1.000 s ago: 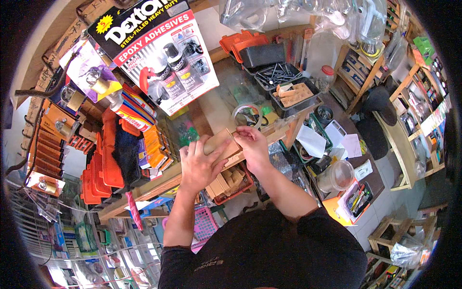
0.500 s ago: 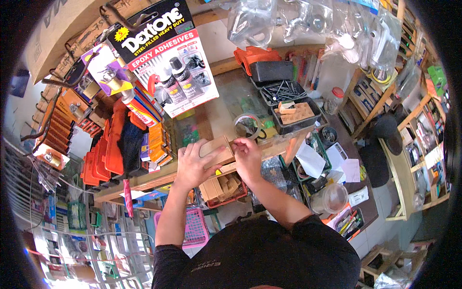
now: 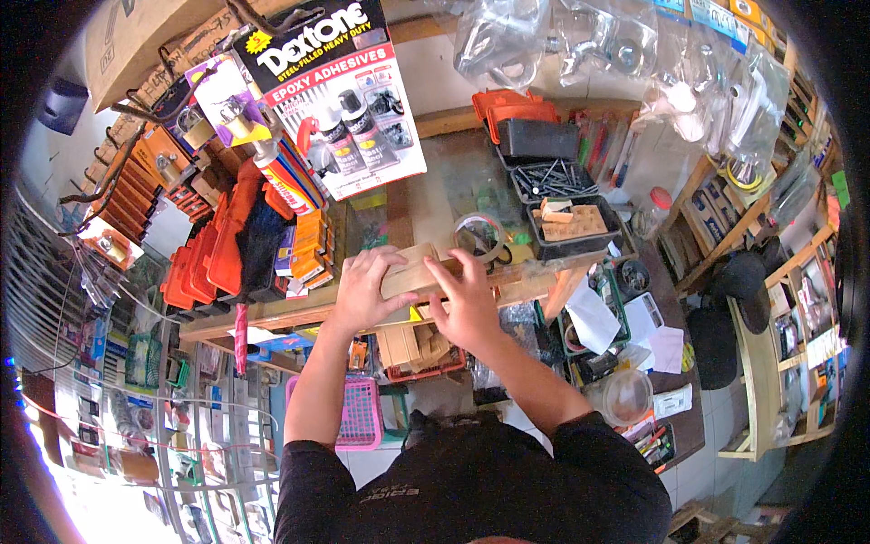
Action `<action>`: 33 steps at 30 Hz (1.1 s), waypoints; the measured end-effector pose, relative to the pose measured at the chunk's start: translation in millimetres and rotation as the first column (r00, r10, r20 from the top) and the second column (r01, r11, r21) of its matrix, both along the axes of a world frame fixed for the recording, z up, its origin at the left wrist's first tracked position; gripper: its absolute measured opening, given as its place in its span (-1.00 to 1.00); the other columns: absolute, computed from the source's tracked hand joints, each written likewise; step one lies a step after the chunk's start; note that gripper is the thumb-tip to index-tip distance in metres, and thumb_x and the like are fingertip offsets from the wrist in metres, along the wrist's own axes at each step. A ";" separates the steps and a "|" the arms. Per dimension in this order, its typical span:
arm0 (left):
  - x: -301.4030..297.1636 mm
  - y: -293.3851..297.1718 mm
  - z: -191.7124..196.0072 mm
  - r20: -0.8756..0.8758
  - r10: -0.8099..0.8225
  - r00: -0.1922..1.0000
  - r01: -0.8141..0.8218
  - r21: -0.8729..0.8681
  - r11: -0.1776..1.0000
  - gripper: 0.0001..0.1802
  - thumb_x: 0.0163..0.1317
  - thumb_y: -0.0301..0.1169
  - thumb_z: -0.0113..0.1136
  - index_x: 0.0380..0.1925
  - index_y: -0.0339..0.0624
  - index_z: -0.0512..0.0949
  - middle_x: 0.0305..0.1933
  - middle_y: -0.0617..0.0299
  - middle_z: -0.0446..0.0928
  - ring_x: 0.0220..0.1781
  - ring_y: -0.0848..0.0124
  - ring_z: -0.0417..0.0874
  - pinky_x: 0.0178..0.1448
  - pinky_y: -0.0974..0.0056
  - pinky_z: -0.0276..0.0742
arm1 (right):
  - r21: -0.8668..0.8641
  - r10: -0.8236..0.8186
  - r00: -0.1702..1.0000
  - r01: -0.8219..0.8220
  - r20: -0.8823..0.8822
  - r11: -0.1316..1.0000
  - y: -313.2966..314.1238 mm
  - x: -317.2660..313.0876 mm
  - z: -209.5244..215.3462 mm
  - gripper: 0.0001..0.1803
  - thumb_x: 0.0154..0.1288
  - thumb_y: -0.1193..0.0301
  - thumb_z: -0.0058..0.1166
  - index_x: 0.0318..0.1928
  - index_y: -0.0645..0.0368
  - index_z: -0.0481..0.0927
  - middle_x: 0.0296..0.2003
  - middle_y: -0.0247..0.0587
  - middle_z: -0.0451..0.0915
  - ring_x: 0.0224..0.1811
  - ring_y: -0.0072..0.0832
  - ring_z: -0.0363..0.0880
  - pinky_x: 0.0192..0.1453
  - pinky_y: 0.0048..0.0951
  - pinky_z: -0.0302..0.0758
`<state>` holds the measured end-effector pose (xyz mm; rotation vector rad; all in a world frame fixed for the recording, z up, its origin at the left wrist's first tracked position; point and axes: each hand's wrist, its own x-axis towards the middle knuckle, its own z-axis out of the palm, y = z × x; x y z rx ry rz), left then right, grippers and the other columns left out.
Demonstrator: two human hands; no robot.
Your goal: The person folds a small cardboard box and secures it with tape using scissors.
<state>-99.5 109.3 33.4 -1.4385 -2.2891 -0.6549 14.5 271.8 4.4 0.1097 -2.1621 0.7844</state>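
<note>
Both my hands rest on a small brown cardboard box point(image 3: 415, 270) lying on the wooden counter point(image 3: 299, 313). My left hand point(image 3: 370, 288) grips the box's left end, fingers curled over its top. Over the right end lies my right hand point(image 3: 468, 302), fingers spread flat on it. A roll of clear tape point(image 3: 478, 234) stands just beyond the box, near my right fingertips.
Black trays of screws point(image 3: 553, 177) and wooden bits point(image 3: 573, 220) sit to the right, with an orange case point(image 3: 507, 106) behind. A large adhesive display card point(image 3: 340, 91) and orange packets point(image 3: 204, 258) crowd the left. A pink basket point(image 3: 358, 412) stands below the counter.
My hands have stayed on the box, shifting slightly along it; my right hand now lies flatter over its right end. The view has shifted a little.
</note>
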 end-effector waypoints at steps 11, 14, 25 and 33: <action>-7.1 2.1 1.2 0.045 0.012 0.999 -0.012 -0.004 1.000 -0.49 -0.11 -0.01 0.36 -0.21 -0.05 0.50 -0.02 0.15 0.50 0.01 0.16 0.50 0.00 0.11 0.31 | 0.146 0.013 0.997 -0.024 0.077 0.989 -4.4 -1.4 14.0 -0.40 -0.07 0.40 0.21 0.07 0.18 0.40 0.11 0.07 0.20 0.16 0.05 0.21 0.20 -0.04 0.25; -9.1 3.5 -1.8 0.022 0.002 1.000 -0.003 0.020 1.000 -0.48 -0.13 -0.02 0.37 -0.21 -0.05 0.50 -0.04 0.16 0.50 0.01 0.16 0.50 0.00 0.11 0.32 | -0.073 0.170 0.985 -0.169 0.006 0.983 -1.3 13.8 7.2 -0.46 0.00 0.44 0.19 0.07 0.19 0.41 0.06 0.05 0.26 0.11 -0.02 0.29 0.18 -0.13 0.30; -14.5 4.8 -8.9 0.038 0.043 0.998 -0.043 0.000 0.999 -0.50 -0.14 -0.10 0.38 -0.20 -0.04 0.50 -0.06 0.16 0.51 0.01 0.17 0.50 -0.04 0.10 0.41 | -0.331 0.330 0.057 0.318 0.942 0.889 37.4 196.6 -283.6 -0.34 0.21 -0.10 -0.03 0.05 0.22 0.47 -0.02 -0.04 0.53 0.07 -0.32 0.48 0.13 -0.28 0.37; -24.8 20.3 0.7 0.013 0.126 0.992 -0.125 -0.047 0.991 -0.49 -0.09 -0.05 0.33 -0.16 -0.04 0.48 -0.04 0.20 0.49 0.05 0.22 0.50 0.00 0.08 0.39 | -0.489 0.784 -0.036 0.763 0.620 0.422 54.8 245.6 -375.7 -0.27 0.16 -0.20 -0.05 0.09 0.15 0.46 0.01 -0.06 0.52 0.07 -0.28 0.48 0.11 -0.19 0.38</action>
